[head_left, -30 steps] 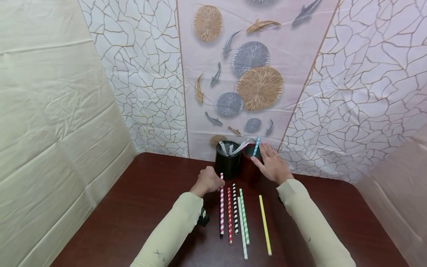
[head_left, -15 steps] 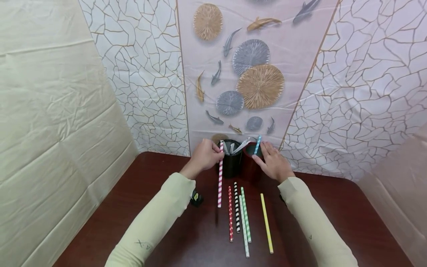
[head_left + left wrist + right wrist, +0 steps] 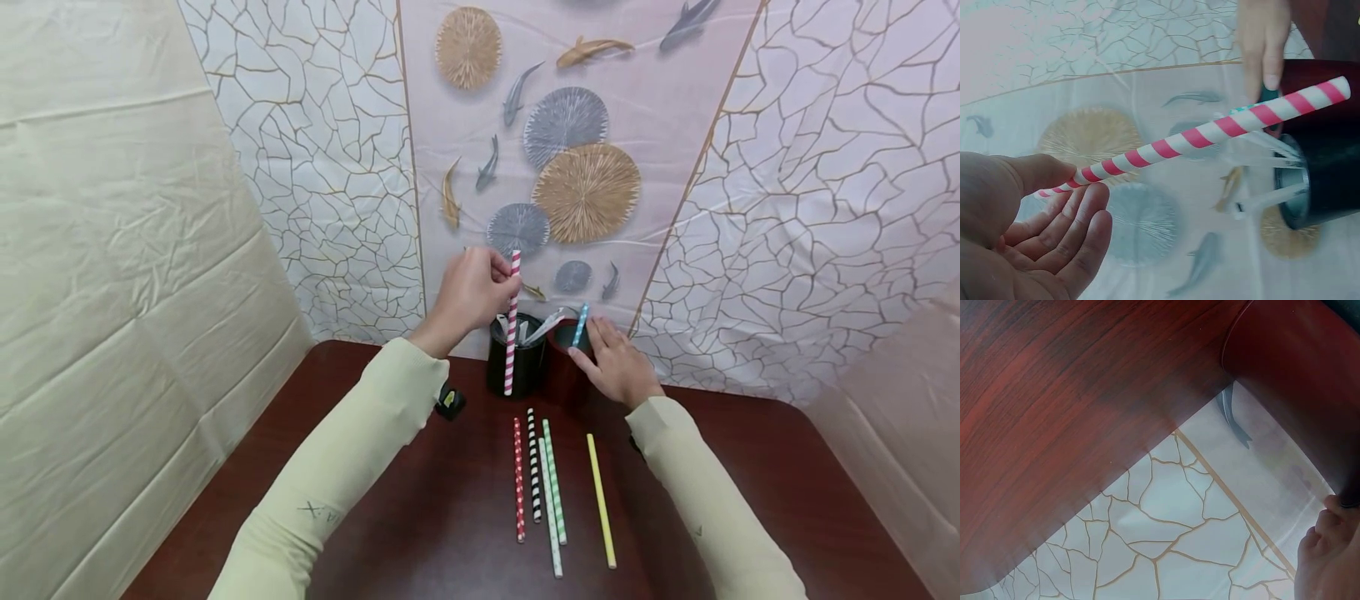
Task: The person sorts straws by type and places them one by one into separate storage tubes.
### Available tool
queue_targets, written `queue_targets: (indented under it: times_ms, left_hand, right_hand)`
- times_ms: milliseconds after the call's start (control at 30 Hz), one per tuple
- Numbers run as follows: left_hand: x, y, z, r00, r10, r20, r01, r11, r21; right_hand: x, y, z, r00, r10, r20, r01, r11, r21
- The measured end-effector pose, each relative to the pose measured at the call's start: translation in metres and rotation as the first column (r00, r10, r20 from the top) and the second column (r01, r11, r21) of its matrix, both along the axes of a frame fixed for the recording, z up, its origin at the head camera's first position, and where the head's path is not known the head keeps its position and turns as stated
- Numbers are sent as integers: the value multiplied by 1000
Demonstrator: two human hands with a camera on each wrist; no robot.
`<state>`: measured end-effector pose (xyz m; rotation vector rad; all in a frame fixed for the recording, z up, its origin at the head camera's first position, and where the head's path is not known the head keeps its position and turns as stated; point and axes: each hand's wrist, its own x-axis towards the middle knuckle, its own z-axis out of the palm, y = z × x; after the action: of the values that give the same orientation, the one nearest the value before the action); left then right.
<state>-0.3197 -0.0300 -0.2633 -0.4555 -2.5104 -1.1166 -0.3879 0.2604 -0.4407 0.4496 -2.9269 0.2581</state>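
Dark wooden tabletop point(image 3: 337, 467) meets a patterned wall at its far edge. Left hand point(image 3: 472, 292) pinches a pink striped straw point(image 3: 512, 325) upright, raised in front of the black cup point(image 3: 517, 367). Right hand point(image 3: 615, 367) grasps the red cup point(image 3: 561, 375) just to the right, which holds a blue straw point(image 3: 579, 327). Five straws point(image 3: 551, 492) lie nearer on the tabletop.

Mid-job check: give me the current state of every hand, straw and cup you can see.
left hand: raised, pinching the pink striped straw
pink striped straw: lifted, near upright, in front of the black cup
black cup: upright, holds pale straws
right hand: gripping the red cup
red cup: upright, holds one blue striped straw
blue striped straw: leaning in the red cup
five straws: lying flat on the table
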Motion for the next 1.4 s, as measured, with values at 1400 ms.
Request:
queue_targets:
  times_ms: [1400]
  left_hand:
    - [-32, 96, -22, 982, 12, -191, -18, 999, -30]
  right_hand:
    - [-3, 2, -3, 999, 5, -54, -4, 1000, 22]
